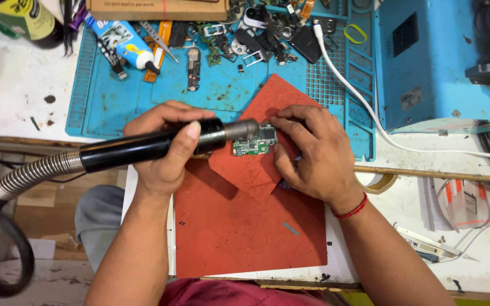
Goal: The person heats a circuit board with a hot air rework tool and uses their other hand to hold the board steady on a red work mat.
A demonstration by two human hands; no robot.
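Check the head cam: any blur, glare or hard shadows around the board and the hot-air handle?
Head view: even, soft light; green circuit board reasonably sharp; faint sheen on the black hot-air handle in the left hand; soft shadow under the right hand on the red mat; edges bow slightly from the wide lens.

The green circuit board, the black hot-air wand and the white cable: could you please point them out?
green circuit board [252, 147]: head view, its lower green part.
black hot-air wand [131, 150]: head view, mid-handle.
white cable [364, 107]: head view, mid-run over the blue mat.
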